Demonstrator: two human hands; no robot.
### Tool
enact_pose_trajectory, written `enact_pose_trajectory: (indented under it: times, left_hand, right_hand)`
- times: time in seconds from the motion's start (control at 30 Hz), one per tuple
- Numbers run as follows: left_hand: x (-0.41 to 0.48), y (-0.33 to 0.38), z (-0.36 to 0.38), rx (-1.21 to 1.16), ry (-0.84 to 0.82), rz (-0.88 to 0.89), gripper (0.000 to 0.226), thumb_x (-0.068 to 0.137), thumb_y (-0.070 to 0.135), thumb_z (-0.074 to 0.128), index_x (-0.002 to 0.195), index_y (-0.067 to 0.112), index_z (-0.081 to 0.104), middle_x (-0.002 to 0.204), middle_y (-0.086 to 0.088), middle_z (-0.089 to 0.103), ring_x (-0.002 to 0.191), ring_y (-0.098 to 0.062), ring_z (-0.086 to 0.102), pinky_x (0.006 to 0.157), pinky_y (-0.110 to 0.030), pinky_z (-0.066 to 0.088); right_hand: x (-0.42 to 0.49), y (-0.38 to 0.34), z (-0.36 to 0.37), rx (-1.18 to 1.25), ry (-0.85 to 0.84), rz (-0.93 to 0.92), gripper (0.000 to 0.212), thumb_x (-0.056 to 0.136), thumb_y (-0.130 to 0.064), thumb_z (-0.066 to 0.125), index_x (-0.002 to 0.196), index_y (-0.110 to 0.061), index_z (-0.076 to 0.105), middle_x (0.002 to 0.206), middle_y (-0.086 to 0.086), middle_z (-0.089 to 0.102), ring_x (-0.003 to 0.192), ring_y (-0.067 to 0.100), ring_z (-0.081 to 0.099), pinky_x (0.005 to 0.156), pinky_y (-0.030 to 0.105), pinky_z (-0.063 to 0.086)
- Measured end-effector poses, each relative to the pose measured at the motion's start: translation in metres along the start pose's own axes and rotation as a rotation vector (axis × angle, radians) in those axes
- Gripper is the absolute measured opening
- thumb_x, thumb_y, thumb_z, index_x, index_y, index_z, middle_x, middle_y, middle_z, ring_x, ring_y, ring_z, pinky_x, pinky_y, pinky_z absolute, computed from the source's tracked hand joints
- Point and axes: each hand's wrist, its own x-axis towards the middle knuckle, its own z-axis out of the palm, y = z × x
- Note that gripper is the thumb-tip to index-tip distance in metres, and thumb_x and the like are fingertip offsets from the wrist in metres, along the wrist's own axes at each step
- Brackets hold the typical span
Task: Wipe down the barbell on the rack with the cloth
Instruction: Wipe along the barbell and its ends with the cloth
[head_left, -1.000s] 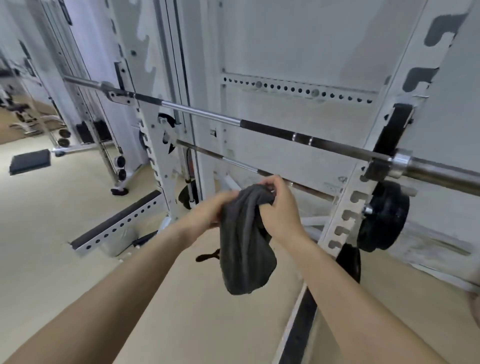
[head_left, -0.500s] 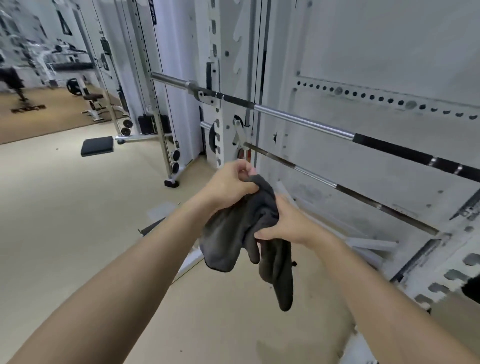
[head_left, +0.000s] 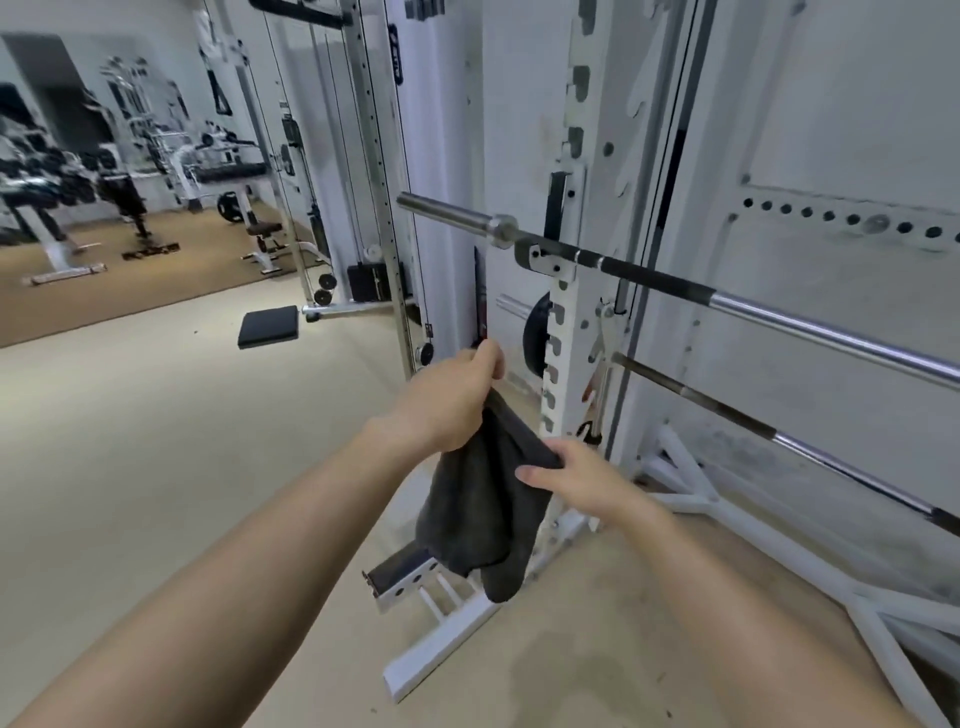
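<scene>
Left hand (head_left: 449, 402): gripping the top of one dark cloth (head_left: 485, 512), fingers curled shut.
Right hand (head_left: 582, 480): pinching the cloth's edge at 3 o'clock.
Cloth: hanging between two hands, below the barbell.
Barbell (head_left: 670, 283): one, lying on the white rack (head_left: 563, 332), at 1 o'clock.
Lower bar (head_left: 753, 423): one, slanting beneath.

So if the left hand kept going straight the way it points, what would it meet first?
Probably the white rack upright, just beyond the left hand gripping the cloth; depth is uncertain.
</scene>
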Motion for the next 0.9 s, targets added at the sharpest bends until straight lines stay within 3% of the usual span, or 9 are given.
enact_pose_trajectory:
  times: [0.1, 0.17, 0.27, 0.4, 0.53, 0.63, 0.7, 0.8, 0.9]
  left_hand:
    - [0.035, -0.074, -0.008, -0.132, -0.009, -0.041, 0.034, 0.087, -0.004, 0.043, 0.105, 0.024, 0.043, 0.108, -0.001, 0.054, 0.093, -0.026, 0.054, 0.081, -0.045, 0.05]
    - [0.059, -0.122, -0.01, -0.175, 0.053, -0.055, 0.033, 0.086, -0.004, 0.045, 0.101, 0.025, 0.044, 0.107, 0.0, 0.054, 0.093, -0.024, 0.053, 0.081, -0.045, 0.05]
    - [0.094, -0.19, -0.011, -0.162, 0.132, -0.048, 0.03, 0.089, -0.001, 0.049, 0.102, 0.025, 0.046, 0.109, 0.0, 0.055, 0.092, -0.022, 0.054, 0.08, -0.043, 0.051]
    - [0.146, -0.281, -0.012, -0.187, 0.155, -0.041, 0.019, 0.096, 0.011, 0.056, 0.108, 0.025, 0.052, 0.107, 0.003, 0.057, 0.093, -0.017, 0.057, 0.079, -0.033, 0.052]
    - [0.197, -0.37, -0.018, -0.08, 0.07, 0.028, 0.016, 0.092, 0.039, 0.065, 0.098, 0.026, 0.058, 0.094, 0.004, 0.063, 0.085, -0.017, 0.059, 0.073, -0.037, 0.055]
    - [0.235, -0.43, -0.024, 0.089, -0.018, 0.063, 0.037, 0.079, 0.066, 0.064, 0.09, 0.032, 0.059, 0.082, 0.008, 0.06, 0.078, -0.015, 0.059, 0.062, -0.032, 0.049]
    - [0.262, -0.464, -0.024, 0.165, -0.072, 0.107, 0.039, 0.078, 0.073, 0.06, 0.09, 0.035, 0.059, 0.079, 0.009, 0.06, 0.076, -0.015, 0.058, 0.058, -0.03, 0.043]
    - [0.308, -0.505, -0.019, 0.153, -0.148, 0.142, 0.029, 0.086, 0.065, 0.056, 0.093, 0.038, 0.058, 0.083, 0.008, 0.062, 0.078, -0.014, 0.059, 0.06, -0.03, 0.046]
    - [0.357, -0.533, -0.014, 0.001, -0.132, 0.113, 0.013, 0.095, 0.045, 0.054, 0.09, 0.034, 0.058, 0.09, 0.005, 0.066, 0.085, -0.019, 0.063, 0.072, -0.037, 0.054]
  right_hand:
    - [0.072, -0.022, 0.004, -0.177, -0.017, 0.025, 0.02, 0.082, -0.052, 0.07, 0.091, -0.034, 0.068, 0.09, -0.007, 0.074, 0.085, 0.014, 0.071, 0.084, 0.041, 0.057]
    - [0.116, -0.033, 0.007, -0.3, -0.009, 0.042, 0.02, 0.083, -0.06, 0.064, 0.089, -0.042, 0.064, 0.089, -0.013, 0.071, 0.085, 0.012, 0.068, 0.079, 0.037, 0.056]
    - [0.181, -0.046, 0.013, -0.437, 0.098, 0.063, 0.046, 0.082, -0.074, 0.051, 0.092, -0.034, 0.069, 0.087, -0.008, 0.071, 0.082, 0.015, 0.067, 0.076, 0.037, 0.055]
    - [0.257, -0.07, 0.022, -0.08, 0.375, 0.086, 0.045, 0.086, -0.063, 0.06, 0.077, -0.02, 0.068, 0.07, -0.003, 0.069, 0.07, 0.017, 0.068, 0.061, 0.03, 0.05]
    - [0.33, -0.112, 0.021, -0.059, 0.605, 0.073, 0.041, 0.086, -0.053, 0.068, 0.074, -0.018, 0.05, 0.068, -0.002, 0.056, 0.065, 0.016, 0.057, 0.054, 0.027, 0.035]
    - [0.374, -0.146, 0.008, -0.217, 0.665, 0.091, 0.041, 0.076, -0.056, 0.075, 0.076, -0.023, 0.052, 0.073, -0.005, 0.061, 0.07, 0.015, 0.06, 0.057, 0.034, 0.043]
    - [0.397, -0.168, -0.001, -0.44, 0.647, 0.139, 0.042, 0.071, -0.063, 0.073, 0.078, -0.027, 0.053, 0.074, -0.007, 0.063, 0.071, 0.013, 0.06, 0.06, 0.036, 0.047]
    - [0.427, -0.188, -0.016, -0.783, 0.588, 0.25, 0.041, 0.073, -0.072, 0.062, 0.078, -0.033, 0.048, 0.077, -0.012, 0.06, 0.071, 0.011, 0.055, 0.057, 0.031, 0.039]
    - [0.454, -0.195, -0.028, -0.896, 0.678, 0.285, 0.047, 0.076, -0.076, 0.051, 0.076, -0.03, 0.043, 0.073, -0.011, 0.059, 0.066, 0.01, 0.053, 0.055, 0.03, 0.035]
